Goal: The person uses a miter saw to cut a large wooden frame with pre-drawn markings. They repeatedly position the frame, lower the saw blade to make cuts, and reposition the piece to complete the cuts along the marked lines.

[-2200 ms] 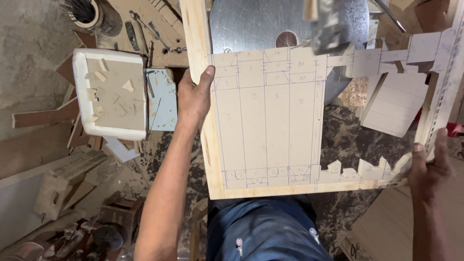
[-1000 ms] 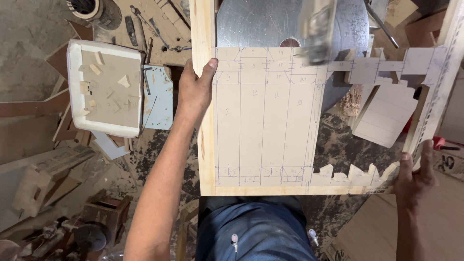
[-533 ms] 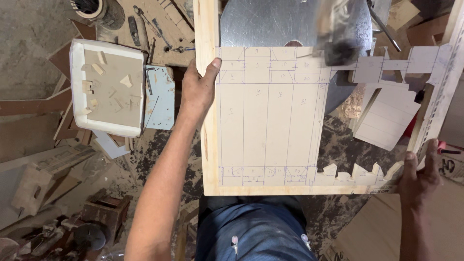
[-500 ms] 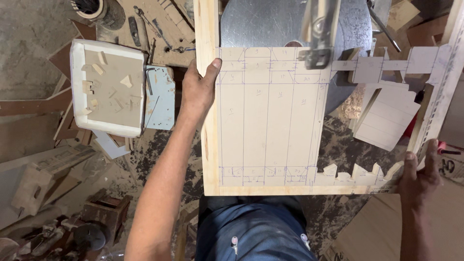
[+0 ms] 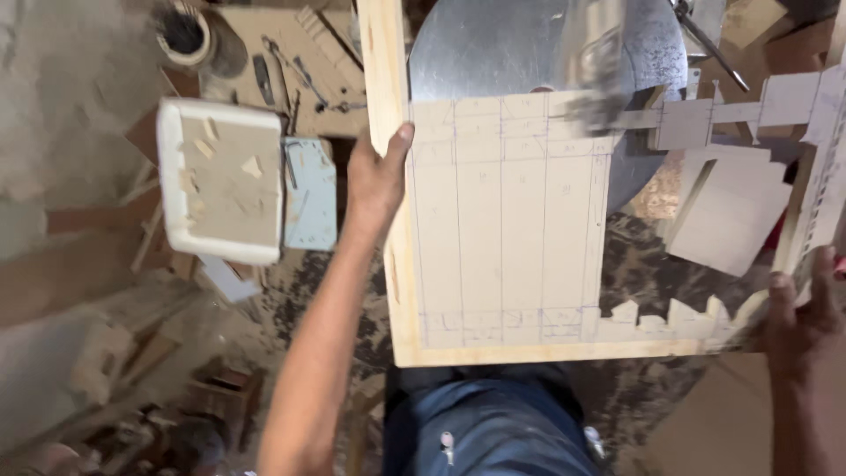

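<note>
1. A pale, flat wooden panel [image 5: 511, 229] ruled with thin pencil grid lines lies over a round grey metal saw table [image 5: 529, 44], held between the person's two hands, with a blurred saw head [image 5: 599, 79] at its far edge.
2. The left hand [image 5: 374, 181] grips the panel's raised left frame strip, thumb hooked over the top face and fingers wrapped beneath.
3. The right hand [image 5: 797, 308] clasps the panel's right frame strip at its near corner, fingers curled round the edge; beside it the board is already cut into jagged, stepped teeth.
4. Beyond the right hand, a loose pale offcut [image 5: 731, 211] with angled edges lies on a dark, sawdust-strewn surface.
5. Just left of the left hand sit a small light-blue block [image 5: 310, 194] and a white rectangular tray [image 5: 220, 181] holding small wood chips.
6. Beyond the tray, hand tools [image 5: 291, 75] rest on a brown board.
7. Below the panel, blue denim trousers [image 5: 493, 432] fill the near edge.
</note>
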